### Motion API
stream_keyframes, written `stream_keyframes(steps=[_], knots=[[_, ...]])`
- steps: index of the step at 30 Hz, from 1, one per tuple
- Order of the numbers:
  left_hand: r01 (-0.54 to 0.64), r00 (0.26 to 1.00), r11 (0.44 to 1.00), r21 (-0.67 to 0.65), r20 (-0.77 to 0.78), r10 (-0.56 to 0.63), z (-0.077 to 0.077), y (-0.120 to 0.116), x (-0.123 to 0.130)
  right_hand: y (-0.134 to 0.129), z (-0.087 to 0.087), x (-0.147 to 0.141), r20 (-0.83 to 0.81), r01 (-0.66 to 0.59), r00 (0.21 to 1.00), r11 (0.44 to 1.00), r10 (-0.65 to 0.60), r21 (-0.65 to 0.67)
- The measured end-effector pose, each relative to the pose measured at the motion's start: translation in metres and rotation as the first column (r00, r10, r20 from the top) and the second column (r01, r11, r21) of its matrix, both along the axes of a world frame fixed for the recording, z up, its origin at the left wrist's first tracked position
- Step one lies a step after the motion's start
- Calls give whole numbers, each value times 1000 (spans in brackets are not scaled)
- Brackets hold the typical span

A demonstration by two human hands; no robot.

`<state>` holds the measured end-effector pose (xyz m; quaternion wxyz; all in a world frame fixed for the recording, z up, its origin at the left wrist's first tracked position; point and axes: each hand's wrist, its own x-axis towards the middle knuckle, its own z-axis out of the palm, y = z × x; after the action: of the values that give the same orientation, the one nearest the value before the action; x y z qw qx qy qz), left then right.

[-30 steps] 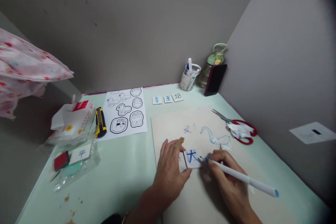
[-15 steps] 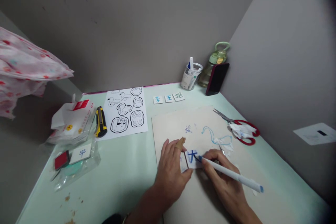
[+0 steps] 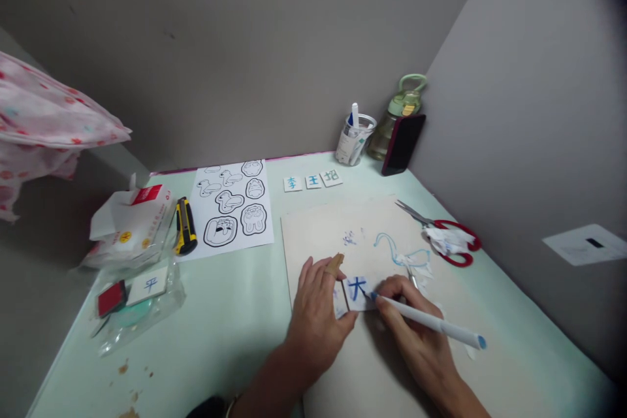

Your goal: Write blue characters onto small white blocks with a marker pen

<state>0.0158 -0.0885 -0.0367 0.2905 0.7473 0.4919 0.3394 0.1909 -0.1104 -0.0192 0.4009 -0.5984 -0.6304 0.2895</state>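
Observation:
My right hand pinches a white marker pen with a blue end, its dark tip at a small white square tile. That tile bears a blue brush-like character, 大, over smudged ink. My left hand is bent over a second smudged white tile beside it, thumb at the lower edge and fingers at the upper; a brown bandage-like wrap covers one fingertip. Both tiles lie on a beige board marked with a blue swan-like drawing and ink smudges.
Red-handled scissors and crumpled white tissue lie right. Behind stand a pen cup, a green bottle and a phone. Three lettered tiles lie at the back. Leftward are a printed sheet, a yellow-black cutter and a tissue pack.
The pen tip has moved slightly right, off the character's strokes, whose lower right stroke now shows more clearly. My left hand stays on its tile. The whole view has shifted slightly.

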Motion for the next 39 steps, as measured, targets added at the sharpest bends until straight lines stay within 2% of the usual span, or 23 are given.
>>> stream_keyframes(steps=[9,19,39], knots=[[-1,1000,1000,4,-15,1,-1,0,0,-3,-1,2,-47,2,999,1000,-2,-1],[-8,1000,1000,20,-15,8,-2,0,0,-3,1,4,-87,77,994,995,-71,67],[-2,1000,999,36,6,2,-6,-1,1,3,1,-4,29,26,999,1000,-26,-6]])
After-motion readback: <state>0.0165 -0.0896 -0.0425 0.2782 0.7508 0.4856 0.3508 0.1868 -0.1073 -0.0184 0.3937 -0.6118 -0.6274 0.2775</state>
